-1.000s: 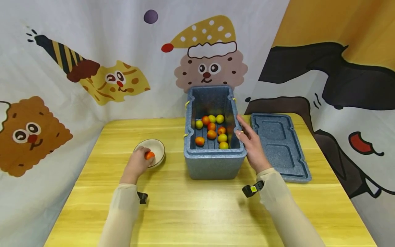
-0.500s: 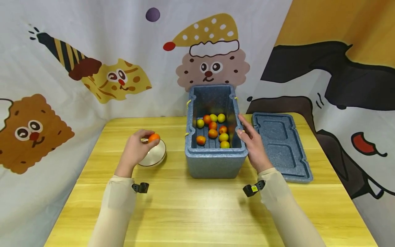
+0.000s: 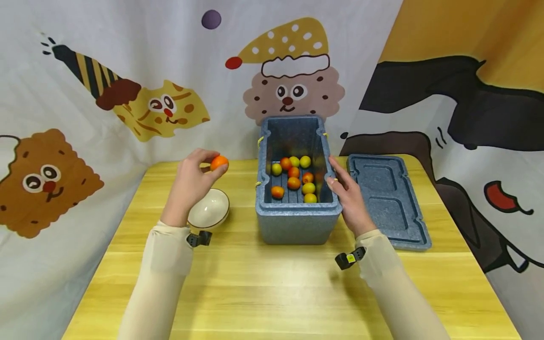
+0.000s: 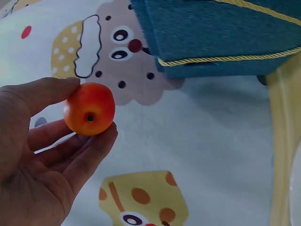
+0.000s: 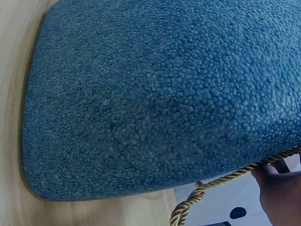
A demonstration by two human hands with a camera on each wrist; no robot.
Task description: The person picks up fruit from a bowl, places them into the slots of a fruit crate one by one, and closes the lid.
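Observation:
My left hand (image 3: 191, 184) pinches a small orange-red apple (image 3: 219, 163) between thumb and fingertips, raised beyond and above a white bowl (image 3: 210, 208) with a dark rim. In the left wrist view the apple (image 4: 90, 109) shows a dark stem spot. At the middle stands a grey-blue foam box (image 3: 297, 229), its top uncovered. Small orange-red and yellow-green fruits (image 3: 293, 183) lie on its ribbed floor. My right hand (image 3: 352, 200) holds the box's right rim, thumb on top. The right wrist view shows its fingers beside a gold rope (image 5: 230, 176) on the box's side.
The grey-blue box lid (image 3: 388, 198) lies flat on the wooden table (image 3: 263, 293), right of the box. A printed cloth (image 3: 170, 42) hangs behind the table. The box's left wall stands between my left hand and the fruits inside.
My left hand has lifted the apple out of the bowl, up and slightly to the right, away from me. The right hand stays on the box rim.

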